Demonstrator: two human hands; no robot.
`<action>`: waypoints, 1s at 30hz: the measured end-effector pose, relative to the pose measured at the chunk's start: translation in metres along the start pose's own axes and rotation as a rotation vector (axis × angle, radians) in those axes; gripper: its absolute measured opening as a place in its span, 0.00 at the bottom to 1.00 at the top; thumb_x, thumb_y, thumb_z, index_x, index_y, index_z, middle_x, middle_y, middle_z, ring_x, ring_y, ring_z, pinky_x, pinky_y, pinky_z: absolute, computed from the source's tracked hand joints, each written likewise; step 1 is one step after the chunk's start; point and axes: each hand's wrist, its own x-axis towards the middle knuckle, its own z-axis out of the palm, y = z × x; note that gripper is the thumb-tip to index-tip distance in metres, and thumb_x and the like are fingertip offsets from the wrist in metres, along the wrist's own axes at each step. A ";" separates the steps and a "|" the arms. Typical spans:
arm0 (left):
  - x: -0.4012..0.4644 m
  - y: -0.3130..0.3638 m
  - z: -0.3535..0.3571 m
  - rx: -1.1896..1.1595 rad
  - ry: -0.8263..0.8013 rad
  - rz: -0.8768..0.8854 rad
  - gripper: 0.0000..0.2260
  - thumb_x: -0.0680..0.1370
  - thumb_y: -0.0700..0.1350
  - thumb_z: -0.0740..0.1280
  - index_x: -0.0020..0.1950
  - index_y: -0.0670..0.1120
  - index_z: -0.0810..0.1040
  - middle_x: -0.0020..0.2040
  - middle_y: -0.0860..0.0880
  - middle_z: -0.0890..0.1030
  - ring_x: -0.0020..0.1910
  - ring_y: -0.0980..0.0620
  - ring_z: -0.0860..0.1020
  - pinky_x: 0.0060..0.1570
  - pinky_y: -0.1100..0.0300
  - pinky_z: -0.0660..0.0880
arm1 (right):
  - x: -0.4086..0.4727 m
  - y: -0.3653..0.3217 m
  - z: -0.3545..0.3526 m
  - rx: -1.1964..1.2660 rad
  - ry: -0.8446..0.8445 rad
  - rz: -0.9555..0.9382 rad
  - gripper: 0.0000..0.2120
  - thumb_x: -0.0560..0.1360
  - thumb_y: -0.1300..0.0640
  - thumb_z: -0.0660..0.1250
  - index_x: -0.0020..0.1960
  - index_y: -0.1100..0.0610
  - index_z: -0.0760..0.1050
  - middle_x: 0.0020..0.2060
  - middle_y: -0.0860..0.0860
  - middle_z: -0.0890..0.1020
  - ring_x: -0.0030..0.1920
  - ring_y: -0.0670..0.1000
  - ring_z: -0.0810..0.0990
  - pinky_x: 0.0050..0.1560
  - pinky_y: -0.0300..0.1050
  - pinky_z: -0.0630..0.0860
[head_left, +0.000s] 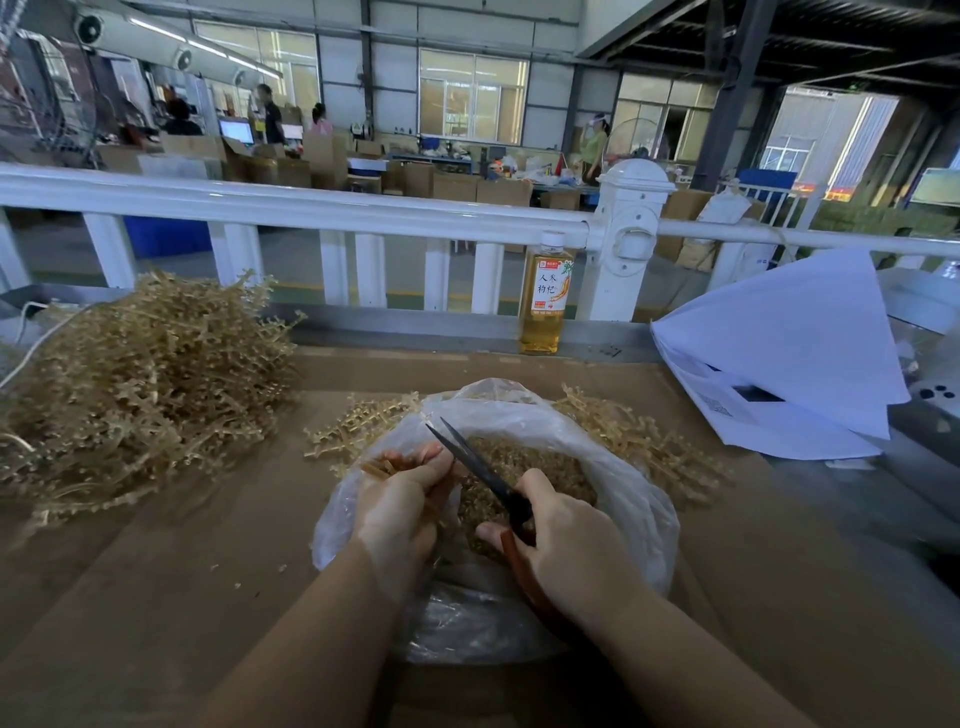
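My right hand (566, 540) grips the red handles of a pair of scissors (480, 475), whose dark blades point up and to the left. My left hand (402, 499) pinches a small tan plastic sprue (379, 467) beside the blades. Both hands hover over an open clear plastic bag (634, 514) that holds a heap of small tan cut pieces (540, 467). The bag's lower part lies crumpled under my wrists.
A large tangle of tan sprues (145, 374) lies at the left on the cardboard-covered table (156, 597). Smaller sprue clusters (639, 441) flank the bag. A bottle of amber drink (545, 296) stands by the white railing (311, 205). White papers (789, 364) lie at the right.
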 end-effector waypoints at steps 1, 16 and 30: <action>0.000 0.000 0.000 -0.006 -0.009 -0.007 0.13 0.72 0.25 0.64 0.39 0.43 0.69 0.35 0.45 0.78 0.33 0.50 0.82 0.35 0.56 0.82 | 0.000 0.000 0.000 -0.005 0.009 0.000 0.16 0.75 0.36 0.60 0.50 0.46 0.62 0.40 0.45 0.77 0.40 0.44 0.76 0.38 0.36 0.70; 0.000 -0.002 -0.003 0.151 -0.082 -0.009 0.15 0.73 0.26 0.64 0.58 0.38 0.73 0.40 0.41 0.79 0.33 0.49 0.82 0.31 0.60 0.79 | 0.002 0.000 0.002 0.000 0.000 0.021 0.16 0.76 0.36 0.59 0.52 0.46 0.62 0.44 0.45 0.77 0.45 0.46 0.76 0.44 0.39 0.71; -0.008 0.002 0.000 0.120 -0.003 -0.040 0.12 0.75 0.27 0.63 0.56 0.38 0.72 0.40 0.41 0.78 0.30 0.49 0.81 0.26 0.61 0.78 | -0.001 -0.002 -0.004 0.034 -0.019 0.031 0.17 0.74 0.35 0.61 0.53 0.46 0.65 0.45 0.45 0.77 0.49 0.46 0.75 0.49 0.43 0.73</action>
